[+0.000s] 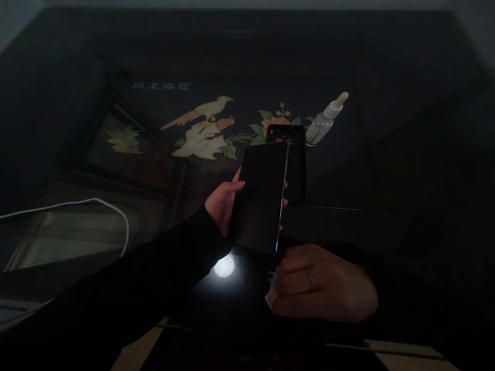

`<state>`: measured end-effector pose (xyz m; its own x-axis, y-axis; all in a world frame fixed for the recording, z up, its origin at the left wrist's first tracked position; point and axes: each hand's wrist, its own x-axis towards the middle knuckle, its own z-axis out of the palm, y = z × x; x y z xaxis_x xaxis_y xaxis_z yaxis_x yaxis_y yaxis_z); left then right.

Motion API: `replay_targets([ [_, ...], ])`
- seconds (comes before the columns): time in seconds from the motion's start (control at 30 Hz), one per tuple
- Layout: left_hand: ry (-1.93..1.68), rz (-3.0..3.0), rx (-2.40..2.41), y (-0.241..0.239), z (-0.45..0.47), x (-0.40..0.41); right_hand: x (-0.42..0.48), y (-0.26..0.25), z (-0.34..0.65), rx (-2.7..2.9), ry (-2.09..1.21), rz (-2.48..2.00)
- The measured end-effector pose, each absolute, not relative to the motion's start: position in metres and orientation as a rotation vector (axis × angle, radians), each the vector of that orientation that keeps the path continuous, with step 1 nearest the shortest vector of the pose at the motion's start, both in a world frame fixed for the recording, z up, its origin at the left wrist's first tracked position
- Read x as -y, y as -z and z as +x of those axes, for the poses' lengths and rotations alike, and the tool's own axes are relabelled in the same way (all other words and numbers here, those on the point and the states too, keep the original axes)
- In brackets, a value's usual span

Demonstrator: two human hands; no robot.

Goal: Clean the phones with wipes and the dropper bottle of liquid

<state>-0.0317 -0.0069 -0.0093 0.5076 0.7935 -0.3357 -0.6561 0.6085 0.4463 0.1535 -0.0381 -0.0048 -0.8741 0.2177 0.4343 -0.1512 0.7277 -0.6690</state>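
A dark smartphone (258, 198) with its black screen facing up lies in my left hand (223, 203). The thumb rests along its left edge and fingertips show at its right edge. Below and right of the phone, my right hand (323, 283), with a ring on one finger, is closed around a small white piece (271, 294), perhaps tissue or cloth; most of it is hidden. Partly behind the phone, a black phone case (297, 170) with a camera cutout lies on the table. Just right of the case is a clear dropper bottle (322, 126) with a white top.
The dark glossy table (348, 247) carries a bird-and-flower picture (204, 136) and reflects a bright light. A white cable (95, 200) loops at the left. A thin dark strip or cord (348, 208) runs right from the case. The table's near edge crosses the bottom.
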Motion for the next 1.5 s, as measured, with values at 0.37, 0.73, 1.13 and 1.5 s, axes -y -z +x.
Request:
replay_targets([
  [0.37,-0.891,0.344,-0.548,0.015,-0.034,0.009,0.024,-0.008,0.167,1.988,-1.225,-0.609],
  [0.73,-0.882,0.326,-0.539,0.015,-0.032,0.008,0.029,-0.010,0.159,2.226,-0.859,-0.524],
  [1.13,-0.888,0.253,-0.559,0.010,-0.031,0.010,0.035,0.006,0.150,2.176,-1.146,-0.155],
  [1.5,-0.914,0.334,-0.712,0.009,-0.028,0.009,0.024,-0.013,0.162,2.124,-0.711,-0.667],
])
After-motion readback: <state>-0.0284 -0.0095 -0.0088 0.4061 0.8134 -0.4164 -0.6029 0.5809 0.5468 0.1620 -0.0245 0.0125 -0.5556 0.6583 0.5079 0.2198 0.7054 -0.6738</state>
